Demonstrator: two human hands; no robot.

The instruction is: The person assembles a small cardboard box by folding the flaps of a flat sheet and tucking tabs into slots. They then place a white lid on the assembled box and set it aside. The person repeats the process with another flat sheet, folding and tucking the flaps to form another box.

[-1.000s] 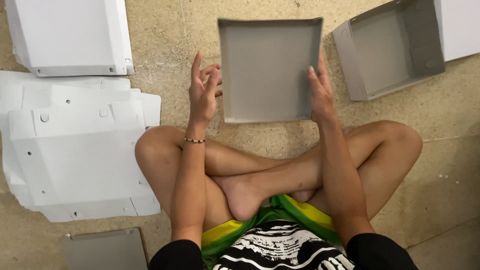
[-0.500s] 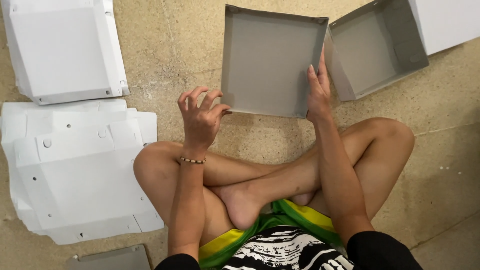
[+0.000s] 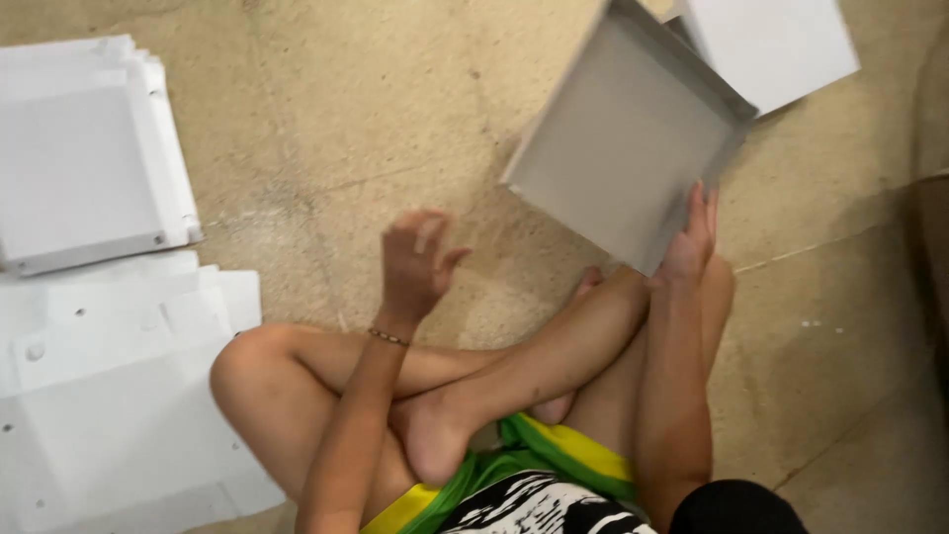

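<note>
The grey folded tray [image 3: 623,158] sat tilted at about one o'clock, lifted clear of the floor [image 3: 336,178], probably so its open side faced the seated person. The right hand [image 3: 690,242] clasped the tray's lower edge, its grip closed on the rim. The left hand [image 3: 415,265] hung free at centre, fingers loosely spread, holding nothing. Flat white sheets [image 3: 89,158] lay stacked at nine o'clock.

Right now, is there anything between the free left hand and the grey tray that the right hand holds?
Nothing visible. The left hand hangs open over bare floor, and only floor shows between it and the grey tray. The right hand grips the tray's lower corner. The white panels lie far off on the other side.
</note>
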